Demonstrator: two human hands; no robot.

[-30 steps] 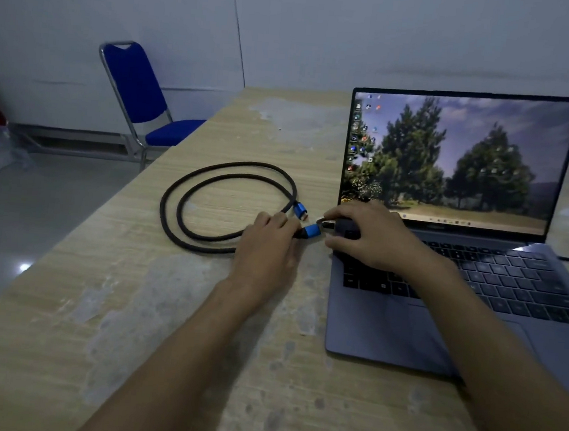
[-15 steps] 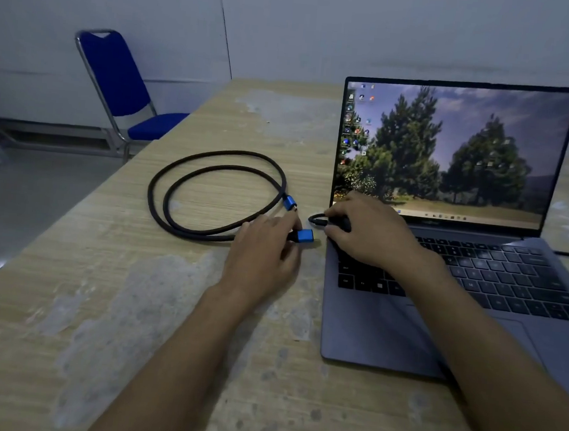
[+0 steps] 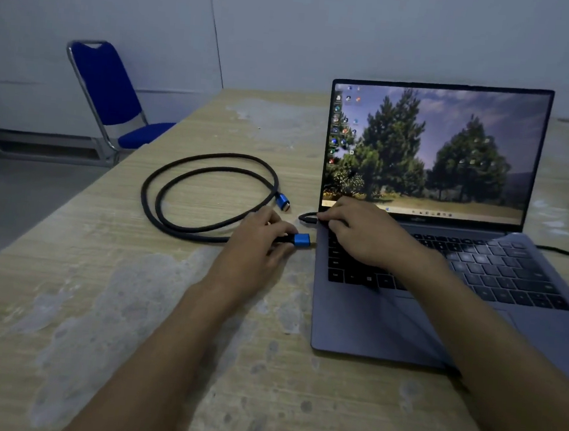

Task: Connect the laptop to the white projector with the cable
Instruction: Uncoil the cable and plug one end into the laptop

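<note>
You are pinching the blue plug (image 3: 300,241) at one end of the black cable (image 3: 210,178) between the fingers of your left hand (image 3: 256,247), and its metal tip is sitting just beside the left edge of the laptop (image 3: 387,327). Your right hand (image 3: 360,232) is resting on the upper-left corner of the keyboard, fingers curled at the laptop's edge near a small dark connector (image 3: 307,218) that is sticking out there; whether those fingers are actually gripping it, I cannot tell. The rest of the cable is lying in a loose double loop on the desk (image 3: 96,302), with its other blue plug (image 3: 282,201) free just behind your left hand. The step in hand looks to be seating the plug in the laptop's side port (the port itself is hidden from this angle). Keep the plug level with the desk and square to the laptop's edge, keep bracing the laptop with your right hand so it is not sliding away, and press straight in without rocking. If it is resisting, flip it rather than forcing. The white projector is not in view, so the free end is waiting for later.
</note>
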